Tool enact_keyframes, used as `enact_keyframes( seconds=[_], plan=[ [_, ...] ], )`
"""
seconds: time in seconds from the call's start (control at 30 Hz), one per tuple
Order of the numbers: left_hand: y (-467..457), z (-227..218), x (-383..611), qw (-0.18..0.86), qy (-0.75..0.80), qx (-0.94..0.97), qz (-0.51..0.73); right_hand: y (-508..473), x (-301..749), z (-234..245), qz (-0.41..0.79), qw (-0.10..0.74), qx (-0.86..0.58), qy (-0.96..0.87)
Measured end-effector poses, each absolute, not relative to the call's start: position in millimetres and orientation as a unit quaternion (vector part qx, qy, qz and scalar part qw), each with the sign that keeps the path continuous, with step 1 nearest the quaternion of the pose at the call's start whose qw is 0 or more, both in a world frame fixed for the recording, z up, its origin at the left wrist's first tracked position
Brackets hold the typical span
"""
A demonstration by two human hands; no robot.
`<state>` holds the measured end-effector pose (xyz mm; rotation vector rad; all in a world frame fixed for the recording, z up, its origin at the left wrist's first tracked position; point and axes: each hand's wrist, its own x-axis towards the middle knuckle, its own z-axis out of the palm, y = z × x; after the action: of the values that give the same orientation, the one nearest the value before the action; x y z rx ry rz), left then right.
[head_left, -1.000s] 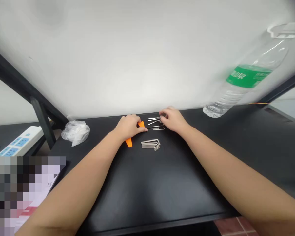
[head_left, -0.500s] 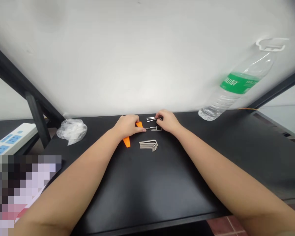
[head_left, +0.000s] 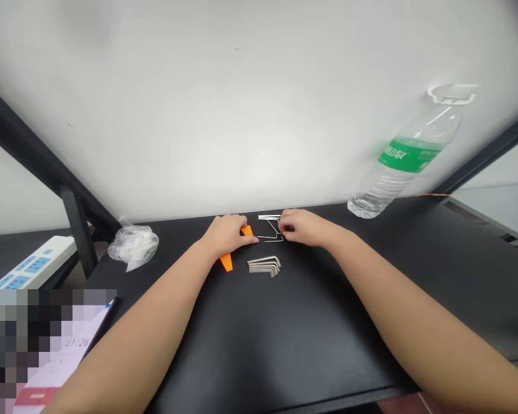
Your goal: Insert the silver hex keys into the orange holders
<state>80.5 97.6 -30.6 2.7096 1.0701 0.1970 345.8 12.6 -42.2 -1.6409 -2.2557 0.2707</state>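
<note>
My left hand [head_left: 229, 237] is closed around an orange hex key holder [head_left: 226, 262], whose ends stick out above and below the fingers. Across from it, my right hand [head_left: 304, 227] pinches a thin hex key [head_left: 271, 227] that slants up to the left; its bent end is partly hidden by the fingertips. Beside those fingertips, a few bright hex keys [head_left: 267, 217] lie side by side at the back. Another slim hex key [head_left: 273, 241] rests just below, near my left thumb. Closer to me, several larger hex keys [head_left: 263, 267] are lined up by size on the black table.
A crumpled clear plastic bag [head_left: 133, 246] lies at the left, near a white power strip [head_left: 37, 261]. At the back right, a plastic bottle with a green label [head_left: 410, 155] stands against the white wall [head_left: 242, 126]. A dark metal frame [head_left: 75, 221] rises at the left.
The bright hex keys that fanned out from my right hand now lie together at the back. My right fingers have moved slightly down to a slanting key. The camera view has shifted.
</note>
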Motion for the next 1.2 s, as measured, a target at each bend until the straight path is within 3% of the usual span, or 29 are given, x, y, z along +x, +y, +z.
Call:
enact_keyframes(
  seconds=[0.33,0.57,0.67,0.83,0.93,1.2],
  plan=[
    [98,-33,81,0.103,0.353,0.927,0.067,5,338,-35,0.163,0.141,-0.583,-0.783],
    [98,-31,80,0.109,0.355,0.926,0.068,9,333,-42,0.22,0.309,-0.641,-0.667],
    [98,-32,80,0.105,0.348,0.929,0.07,15,331,-49,0.252,0.306,-0.682,-0.615],
    [98,-33,81,0.1,0.343,0.931,0.071,22,334,-56,0.133,0.224,-0.749,-0.608],
    [98,-32,81,0.102,0.349,0.929,0.07,25,338,-62,0.026,0.244,-0.727,-0.641],
    [105,-41,79,0.092,0.342,0.931,0.084,41,348,-89,0.023,0.25,-0.678,-0.69]
  ],
)
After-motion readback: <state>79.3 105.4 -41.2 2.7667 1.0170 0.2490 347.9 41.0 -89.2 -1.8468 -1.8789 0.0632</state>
